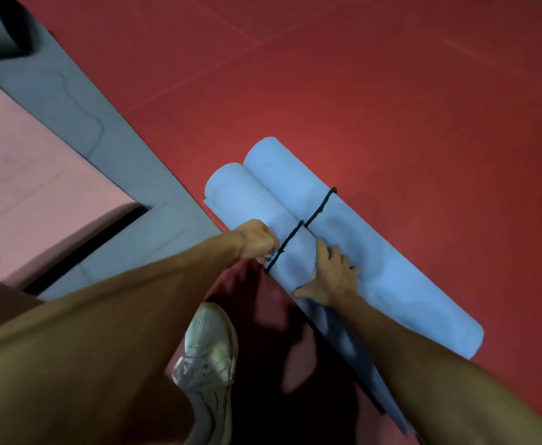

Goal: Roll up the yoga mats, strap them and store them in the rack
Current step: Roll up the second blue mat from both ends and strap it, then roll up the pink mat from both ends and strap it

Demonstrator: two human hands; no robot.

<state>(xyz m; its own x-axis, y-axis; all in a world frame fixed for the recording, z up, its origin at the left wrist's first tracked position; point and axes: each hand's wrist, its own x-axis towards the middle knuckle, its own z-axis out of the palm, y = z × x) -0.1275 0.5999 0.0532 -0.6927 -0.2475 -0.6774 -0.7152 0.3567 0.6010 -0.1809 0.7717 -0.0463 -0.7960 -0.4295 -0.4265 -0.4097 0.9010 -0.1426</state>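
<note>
A light blue yoga mat, rolled from both ends into two side-by-side rolls, lies on the red floor. A thin black strap crosses both rolls near their middle. My left hand is curled in a fist at the near-left end of the strap and pinches it beside the nearer roll. My right hand lies flat with spread fingers on the mat, pressing the rolls just right of the strap.
A grey mat lies unrolled at the left, its far end curled up, with a pink mat on top of it. My white sneaker stands on the red floor below the hands.
</note>
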